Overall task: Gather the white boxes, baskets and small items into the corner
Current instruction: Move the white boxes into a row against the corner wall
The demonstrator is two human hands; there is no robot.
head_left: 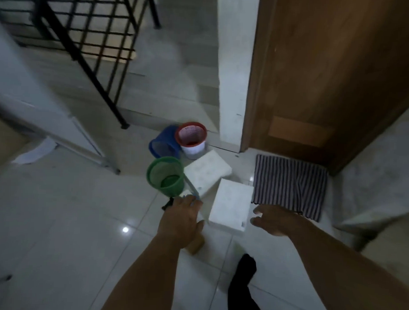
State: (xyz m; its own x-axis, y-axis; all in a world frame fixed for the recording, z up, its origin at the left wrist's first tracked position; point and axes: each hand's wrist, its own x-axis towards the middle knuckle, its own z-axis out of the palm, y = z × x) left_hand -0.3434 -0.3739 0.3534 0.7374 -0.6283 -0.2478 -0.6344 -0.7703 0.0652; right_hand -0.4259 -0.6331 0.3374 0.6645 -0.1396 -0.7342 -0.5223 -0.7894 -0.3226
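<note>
White and flat-sided, the near box [230, 204] lies on the floor between the two hands, just beside the striped mat [290, 183]. The far box [206, 171] lies close behind it, towards the floor's corner at the pillar [233, 86] and wooden door [329, 78]. Both look like light, stiff slabs, perhaps foam or card. On polished tile they should slide easily under a push, and a lift is safest with a hand on each long edge.

The right hand [273, 221] hovers beside the near box's right edge, fingers spread and grasping nothing. The left hand [180, 221] is at the box's left edge, its fingers bent over the end of a pale blue strip [190, 186]. Blur hides whether it pinches the strip.

The green basket [165, 176] stands near that hand. The blue basket [163, 144] lies on its side against the red-rimmed basket [191, 138], which stands closest to the corner. All three look like thin mesh plastic, light and springy, so best taken by the rim, and apt to tip if nudged low.

A small brown block [195, 246] and a dark item [168, 203] lie by the left hand.
</note>
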